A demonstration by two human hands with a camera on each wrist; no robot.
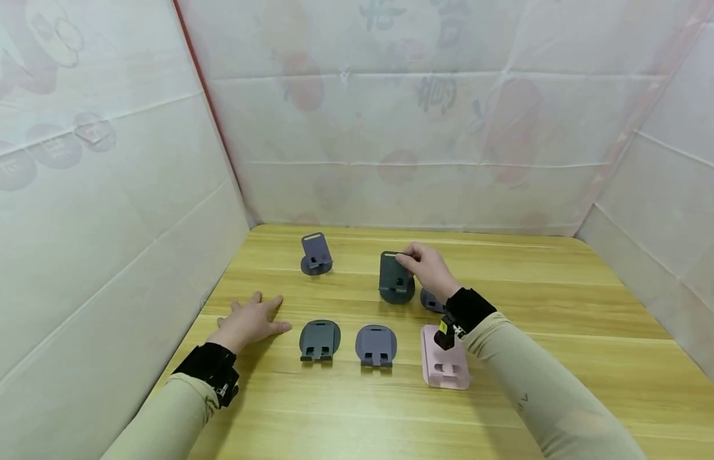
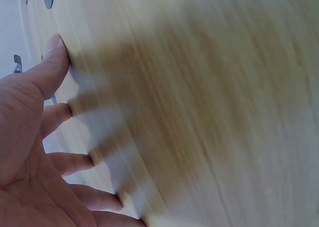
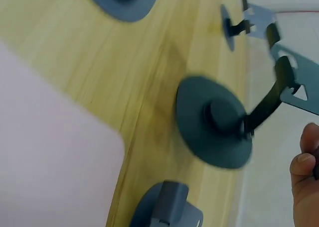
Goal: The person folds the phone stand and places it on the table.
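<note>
1. Resting flat on the counter (image 1: 345, 409), the left hand (image 1: 250, 322) has its fingers (image 2: 55, 115) spread and straight, holding nothing; it lies just left of the near row.
2. Near row, counted left to right: one dark grey folded stand (image 1: 319, 340), one blue-grey folded stand (image 1: 376, 345), one pink folded stand (image 1: 444, 359). All three lie flat.
3. Mid row: the right hand (image 1: 428, 268) pinches the top edge of the dark upright stand (image 1: 395, 278), fingers curled on its back plate. Its round base (image 3: 212, 122) sits on the counter.
4. Judgement: hold the plate near the top and keep the base flat while the hinge turns; the free hand could steady the base against skidding.
5. A sixth stand (image 1: 431, 300) shows partly behind the right wrist; its state is unclear.
6. Farthest: one purple-grey upright stand (image 1: 316, 254), apart from both hands.
7. Count: six stands, two upright.
</note>
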